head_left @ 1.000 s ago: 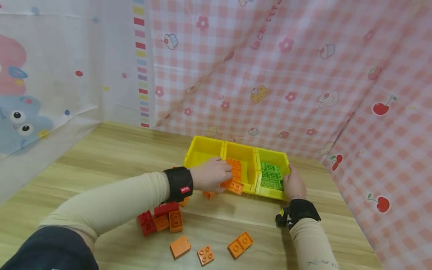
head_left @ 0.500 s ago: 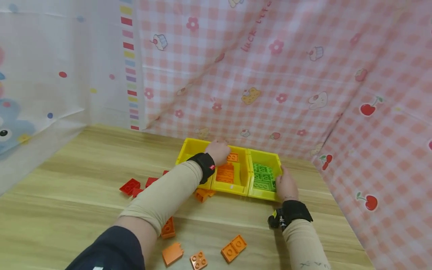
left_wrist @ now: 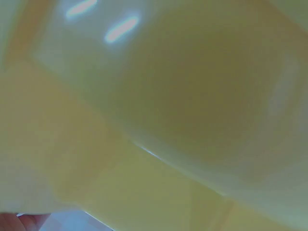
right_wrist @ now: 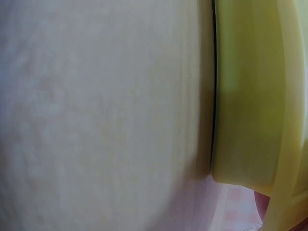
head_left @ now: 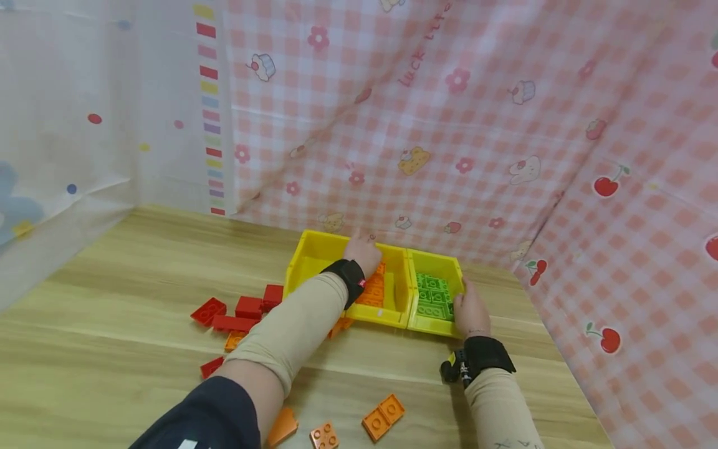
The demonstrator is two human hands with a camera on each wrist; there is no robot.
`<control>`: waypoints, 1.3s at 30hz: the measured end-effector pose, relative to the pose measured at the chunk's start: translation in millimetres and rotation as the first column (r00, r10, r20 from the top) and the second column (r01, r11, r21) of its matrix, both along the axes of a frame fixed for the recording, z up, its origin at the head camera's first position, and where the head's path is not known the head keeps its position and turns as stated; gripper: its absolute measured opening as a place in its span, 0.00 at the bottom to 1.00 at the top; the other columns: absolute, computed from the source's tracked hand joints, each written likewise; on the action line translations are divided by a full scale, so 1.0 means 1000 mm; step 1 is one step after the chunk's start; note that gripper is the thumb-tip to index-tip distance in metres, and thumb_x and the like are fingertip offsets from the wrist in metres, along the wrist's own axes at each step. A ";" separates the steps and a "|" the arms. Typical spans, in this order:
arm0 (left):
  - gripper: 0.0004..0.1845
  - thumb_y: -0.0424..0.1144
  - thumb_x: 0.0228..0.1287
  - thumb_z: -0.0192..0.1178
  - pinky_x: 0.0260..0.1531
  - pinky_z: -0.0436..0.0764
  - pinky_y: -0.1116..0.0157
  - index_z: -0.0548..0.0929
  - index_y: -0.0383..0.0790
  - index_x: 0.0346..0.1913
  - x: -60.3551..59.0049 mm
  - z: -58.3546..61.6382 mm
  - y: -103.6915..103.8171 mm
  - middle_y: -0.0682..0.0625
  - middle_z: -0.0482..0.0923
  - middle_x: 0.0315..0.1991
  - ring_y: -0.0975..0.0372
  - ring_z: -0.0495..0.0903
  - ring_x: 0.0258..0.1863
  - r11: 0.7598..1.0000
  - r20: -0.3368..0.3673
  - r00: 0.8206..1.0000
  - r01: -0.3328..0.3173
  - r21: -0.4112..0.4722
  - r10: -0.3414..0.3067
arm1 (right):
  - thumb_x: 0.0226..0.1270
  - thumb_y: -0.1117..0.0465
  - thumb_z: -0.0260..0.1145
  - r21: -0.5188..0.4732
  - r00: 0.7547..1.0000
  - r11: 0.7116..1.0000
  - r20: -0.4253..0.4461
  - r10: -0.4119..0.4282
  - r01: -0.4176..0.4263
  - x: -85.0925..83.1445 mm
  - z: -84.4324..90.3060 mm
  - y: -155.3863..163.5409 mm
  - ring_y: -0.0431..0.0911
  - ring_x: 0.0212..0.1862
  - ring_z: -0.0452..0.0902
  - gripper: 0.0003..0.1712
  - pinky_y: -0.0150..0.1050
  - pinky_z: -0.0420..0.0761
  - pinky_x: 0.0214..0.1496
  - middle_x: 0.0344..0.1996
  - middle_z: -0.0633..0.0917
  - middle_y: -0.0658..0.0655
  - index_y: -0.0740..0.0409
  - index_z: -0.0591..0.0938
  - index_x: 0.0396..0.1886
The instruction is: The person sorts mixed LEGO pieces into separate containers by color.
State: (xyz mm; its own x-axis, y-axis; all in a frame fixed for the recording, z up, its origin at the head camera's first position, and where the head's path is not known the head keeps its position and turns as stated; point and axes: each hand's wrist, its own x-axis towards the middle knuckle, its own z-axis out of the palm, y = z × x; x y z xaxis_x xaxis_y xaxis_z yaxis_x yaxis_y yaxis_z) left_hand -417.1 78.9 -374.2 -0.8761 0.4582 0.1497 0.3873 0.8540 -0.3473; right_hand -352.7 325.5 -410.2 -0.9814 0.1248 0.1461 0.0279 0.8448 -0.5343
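The left hand (head_left: 363, 252) is laid over the middle yellow bin's (head_left: 399, 312) far rim, grip unclear, while the right hand (head_left: 470, 312) is curled on the green-brick bin (head_left: 434, 324) near the bench's far edge.

Both forearms wear beige sleeves. A black wrist strap (head_left: 349, 279) with a small red tag wraps the left; a black band (head_left: 485, 353) carrying a small camera wraps the right. A dark navy upper sleeve (head_left: 204, 418) shows.

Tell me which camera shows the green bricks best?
The head view: the green bricks lie studs-up in the right-hand yellow bin, beside the right hand. Both wrist views show only blurry yellow plastic up close, no green bricks.
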 end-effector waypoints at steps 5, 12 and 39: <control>0.15 0.37 0.70 0.49 0.63 0.47 0.48 0.87 0.54 0.41 -0.002 -0.003 0.004 0.54 0.82 0.46 0.56 0.71 0.56 1.000 0.017 1.000 -0.025 -0.008 0.026 | 0.73 0.64 0.40 -0.007 1.000 1.000 -0.001 -0.004 0.004 0.002 0.002 0.000 0.63 0.63 0.61 0.28 0.56 0.61 0.61 0.64 0.63 0.71 0.66 0.53 0.71; 0.16 0.37 0.70 0.48 0.63 0.47 0.49 0.88 0.55 0.41 -0.002 -0.006 0.005 0.56 0.83 0.42 0.57 0.66 0.61 0.998 0.043 0.997 -0.057 0.010 0.057 | 0.74 0.64 0.41 -0.020 1.000 1.000 0.014 -0.016 0.017 0.003 0.001 -0.002 0.61 0.64 0.60 0.28 0.55 0.60 0.62 0.66 0.62 0.69 0.65 0.52 0.71; 0.05 0.41 0.60 0.61 0.60 0.55 0.43 0.85 0.48 0.38 0.123 0.012 -0.067 0.56 0.81 0.38 0.60 0.78 0.43 0.872 -0.012 0.902 0.421 0.251 -0.432 | 0.73 0.64 0.38 0.008 1.000 1.000 0.011 0.027 -0.027 0.001 -0.001 0.000 0.65 0.60 0.64 0.29 0.58 0.64 0.58 0.63 0.64 0.72 0.66 0.51 0.71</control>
State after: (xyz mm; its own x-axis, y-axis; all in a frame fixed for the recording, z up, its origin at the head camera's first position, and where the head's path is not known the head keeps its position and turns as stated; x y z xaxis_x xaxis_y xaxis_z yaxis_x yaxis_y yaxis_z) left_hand -294.5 11.9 -361.9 -0.6121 0.7432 0.2702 0.7426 0.6577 -0.1267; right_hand -351.7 325.0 -411.3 -0.9859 0.0970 0.1362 0.0107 0.8496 -0.5274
